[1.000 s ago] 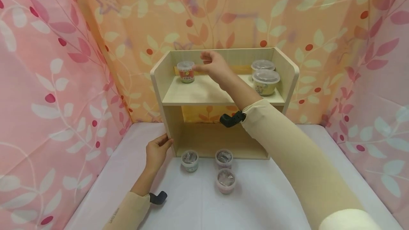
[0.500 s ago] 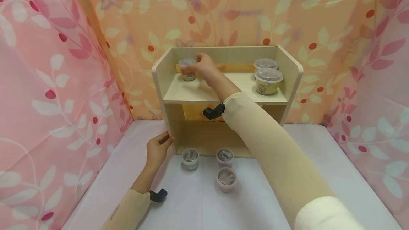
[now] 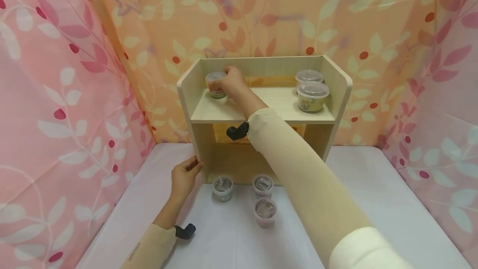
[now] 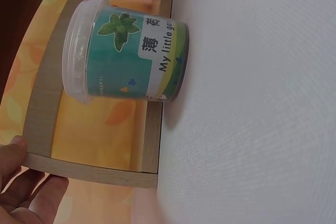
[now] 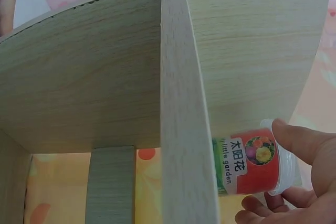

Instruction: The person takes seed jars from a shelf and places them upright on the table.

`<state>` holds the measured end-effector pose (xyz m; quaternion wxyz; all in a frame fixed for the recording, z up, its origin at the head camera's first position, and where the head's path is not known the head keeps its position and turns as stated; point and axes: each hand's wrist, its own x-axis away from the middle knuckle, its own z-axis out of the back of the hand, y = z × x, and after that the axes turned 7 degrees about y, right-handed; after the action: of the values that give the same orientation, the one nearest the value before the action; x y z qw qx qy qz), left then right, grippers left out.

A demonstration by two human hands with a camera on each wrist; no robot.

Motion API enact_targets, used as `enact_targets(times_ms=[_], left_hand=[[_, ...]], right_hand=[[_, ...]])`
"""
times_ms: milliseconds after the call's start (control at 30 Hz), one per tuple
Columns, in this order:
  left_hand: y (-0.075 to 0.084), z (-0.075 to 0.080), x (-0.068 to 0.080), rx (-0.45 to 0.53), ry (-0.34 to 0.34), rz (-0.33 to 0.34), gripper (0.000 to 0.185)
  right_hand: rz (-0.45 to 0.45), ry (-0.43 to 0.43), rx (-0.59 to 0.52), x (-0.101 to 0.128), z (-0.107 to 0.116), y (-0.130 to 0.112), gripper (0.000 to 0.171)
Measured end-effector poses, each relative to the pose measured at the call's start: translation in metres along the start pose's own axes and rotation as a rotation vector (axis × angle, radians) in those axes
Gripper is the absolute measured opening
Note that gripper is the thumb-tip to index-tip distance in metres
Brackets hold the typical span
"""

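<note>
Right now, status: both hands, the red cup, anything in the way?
Left hand gripping side edge of shelf. Right hand gripping red-labelled cup near its top; cup upright, upper deck, left end. Two lidded tubs apart, right end; nothing seen blocking.

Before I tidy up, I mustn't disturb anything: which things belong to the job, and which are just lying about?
In the job, it seems:
red cup, pinched by right hand
shelf, gripped by left hand

Untouched, perhaps just lying about:
two tubs, upper right
three cups on the table
</note>
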<state>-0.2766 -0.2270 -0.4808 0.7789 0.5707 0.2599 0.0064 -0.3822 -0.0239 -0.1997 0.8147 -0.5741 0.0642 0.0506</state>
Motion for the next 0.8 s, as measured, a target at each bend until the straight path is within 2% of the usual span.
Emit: enact_targets(times_ms=[100,167,333,400,500,633,800], left_hand=[[0.000,0.000,0.000,0.012,0.005,-0.006,0.035],[0.010,0.002,0.002,0.009,-0.005,0.006,0.036],[0.012,0.003,0.003,0.006,-0.026,0.020,0.037],[0.004,0.002,0.001,0.009,-0.026,0.010,0.037],[0.004,0.002,0.000,-0.006,-0.020,0.002,0.035],[0.003,0.002,0.000,0.001,-0.008,-0.011,0.034],[0.003,0.003,0.002,0.011,-0.021,-0.010,0.033]], right_hand=[[0.013,-0.004,-0.003,0.001,-0.002,-0.001,0.086],[0.004,-0.003,-0.015,0.000,-0.003,0.000,0.084],[-0.032,0.004,-0.114,0.003,-0.006,0.006,0.081],[-0.030,0.002,-0.144,0.005,-0.006,0.007,0.082],[0.006,-0.013,-0.158,0.011,-0.004,0.004,0.082],[0.071,-0.037,-0.185,0.025,0.003,-0.001,0.081],[0.095,-0.051,-0.221,0.053,0.022,0.001,0.078]])
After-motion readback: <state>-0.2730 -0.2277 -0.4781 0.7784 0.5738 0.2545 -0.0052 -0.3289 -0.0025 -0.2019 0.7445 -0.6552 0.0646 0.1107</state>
